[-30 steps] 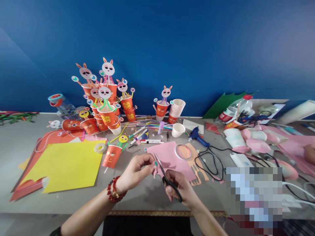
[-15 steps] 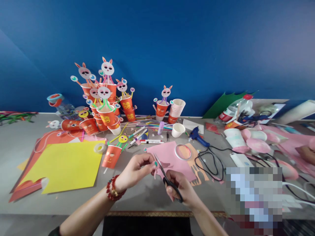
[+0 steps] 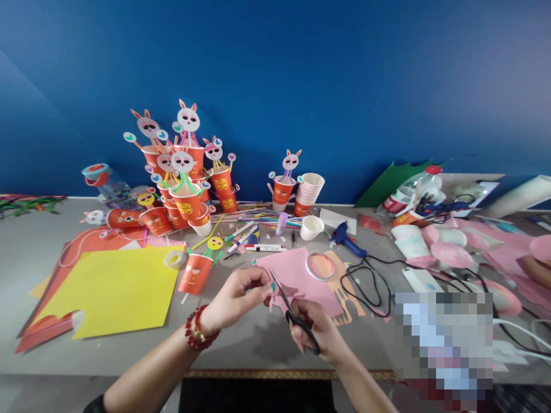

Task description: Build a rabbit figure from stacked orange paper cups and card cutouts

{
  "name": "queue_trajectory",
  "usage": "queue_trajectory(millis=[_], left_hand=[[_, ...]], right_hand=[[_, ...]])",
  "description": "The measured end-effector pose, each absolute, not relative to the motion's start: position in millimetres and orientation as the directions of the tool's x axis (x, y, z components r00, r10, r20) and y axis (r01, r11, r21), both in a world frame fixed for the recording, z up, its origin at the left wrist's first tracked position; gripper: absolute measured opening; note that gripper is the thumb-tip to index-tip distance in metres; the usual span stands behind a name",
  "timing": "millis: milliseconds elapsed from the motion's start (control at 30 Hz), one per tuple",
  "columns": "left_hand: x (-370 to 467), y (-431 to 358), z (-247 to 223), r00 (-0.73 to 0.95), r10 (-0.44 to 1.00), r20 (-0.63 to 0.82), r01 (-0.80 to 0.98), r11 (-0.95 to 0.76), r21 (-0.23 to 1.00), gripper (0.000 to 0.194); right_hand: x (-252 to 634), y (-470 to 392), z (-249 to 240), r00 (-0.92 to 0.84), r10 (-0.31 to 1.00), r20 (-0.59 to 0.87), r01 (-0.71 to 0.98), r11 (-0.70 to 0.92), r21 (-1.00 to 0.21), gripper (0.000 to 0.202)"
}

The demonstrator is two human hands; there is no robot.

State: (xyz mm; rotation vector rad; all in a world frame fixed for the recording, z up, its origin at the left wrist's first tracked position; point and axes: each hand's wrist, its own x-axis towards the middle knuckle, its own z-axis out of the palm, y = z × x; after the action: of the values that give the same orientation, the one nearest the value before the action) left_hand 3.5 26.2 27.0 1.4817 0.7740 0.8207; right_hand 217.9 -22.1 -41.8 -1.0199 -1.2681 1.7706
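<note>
My left hand (image 3: 236, 299), with a red bead bracelet on the wrist, pinches a small pink paper piece (image 3: 272, 288) with a teal spot between thumb and fingertips. In my right hand (image 3: 317, 326) are black-handled scissors (image 3: 294, 319), blades pointing away and up to the left, just beside that piece. Whether the blades touch the paper is hard to see. Beyond both hands lies a pink paper sheet (image 3: 287, 261), partly over an orange sheet (image 3: 358, 304) with cut-out gaps. A tape roll (image 3: 307, 267) rests on these sheets. Left of my left hand leans a decorated red paper cup (image 3: 197, 274).
Yellow paper (image 3: 120, 292) covers the left side. Decorated rabbit cups (image 3: 187, 202) stand stacked behind. A blue glue gun (image 3: 348, 240) with a looped black cable (image 3: 390, 287) lies to the right. At far right, another person's hand (image 3: 536, 268) is near pink paper.
My hands stay almost in place; the pink piece in my left fingers has turned slightly. At far right, a rounded pink shape now shows above the other person's hand.
</note>
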Motion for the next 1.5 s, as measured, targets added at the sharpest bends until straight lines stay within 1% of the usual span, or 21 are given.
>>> queue_trajectory(millis=[333, 1100, 1267, 1500], left_hand=[[2.9, 25.6, 29.0, 0.526, 0.850, 0.011, 0.013, -0.021, 1.000, 0.031], [-0.2, 28.6, 29.4, 0.525, 0.849, 0.064, -0.019, -0.063, 0.998, 0.026], [-0.9, 28.7, 31.0, 0.513, 0.855, 0.076, 0.017, -0.098, 0.995, 0.026], [-0.8, 30.1, 30.2, 0.518, 0.852, 0.077, 0.033, -0.110, 0.993, 0.026]], right_hand=[[217.9, -21.8, -43.0, -0.421, 0.890, -0.177, -0.085, -0.232, -0.969, 0.060], [218.2, -20.9, -46.7, -0.413, 0.890, -0.192, -0.078, -0.245, -0.966, 0.058], [218.3, -20.8, -43.8, -0.409, 0.893, -0.188, -0.080, -0.240, -0.967, 0.062], [219.3, -20.9, -47.8, -0.405, 0.896, -0.181, -0.055, -0.221, -0.974, 0.060]])
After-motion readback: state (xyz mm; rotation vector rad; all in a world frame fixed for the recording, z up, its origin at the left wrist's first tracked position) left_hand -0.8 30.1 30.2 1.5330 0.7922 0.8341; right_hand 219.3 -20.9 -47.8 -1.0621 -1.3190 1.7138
